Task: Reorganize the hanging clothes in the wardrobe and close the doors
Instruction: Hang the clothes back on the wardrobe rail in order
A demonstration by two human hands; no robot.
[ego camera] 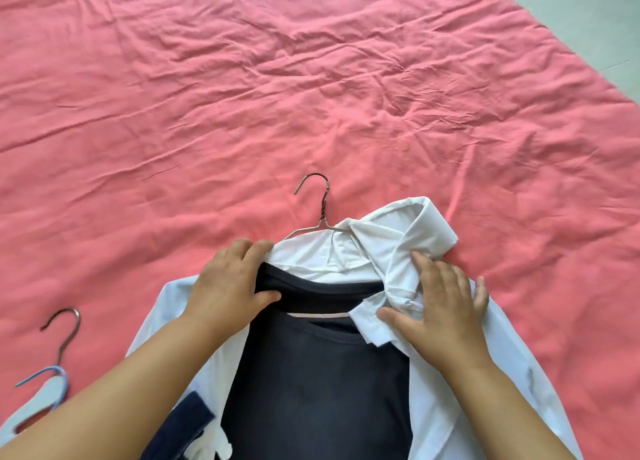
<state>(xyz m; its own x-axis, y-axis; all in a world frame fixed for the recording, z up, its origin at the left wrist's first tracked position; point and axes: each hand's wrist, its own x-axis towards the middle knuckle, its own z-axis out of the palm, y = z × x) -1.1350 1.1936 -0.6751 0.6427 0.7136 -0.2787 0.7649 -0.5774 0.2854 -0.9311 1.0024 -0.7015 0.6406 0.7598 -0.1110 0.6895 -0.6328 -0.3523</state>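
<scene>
Surface: bed under a wrinkled pink sheet; pale floor shows past its far right corner.
Task item: white collared shirt lies opened flat on the sheet, with a dark navy T-shirt inside it, both on one wire hanger.
Hanger: hook points away from the person, just beyond both hands; its shoulder wire runs into the white collar.
Left grip: left hand sits on the left shoulder of the white shirt. Fingers curl over the collar edge and the thumb presses on the navy neckline, so it is pinching fabric there.
Right grip: right hand lies on the bunched right side of the collar, fingers spread and mostly straight, thumb on the folded white placket. Reads as pressing down, not clutching.
Collar: right half is folded over and crumpled just ahead of the right grip's fingertips; left half lies flat under the left grip's fingers.
Between grips: navy neckline with a thin pale strip across it.
Left of left grip: second hanger with a rusty brown hook, well apart near the frame edge, carrying a light blue garment, partly cut off.
Near forearm: dark navy strip beside the left forearm, identity unclear.
</scene>
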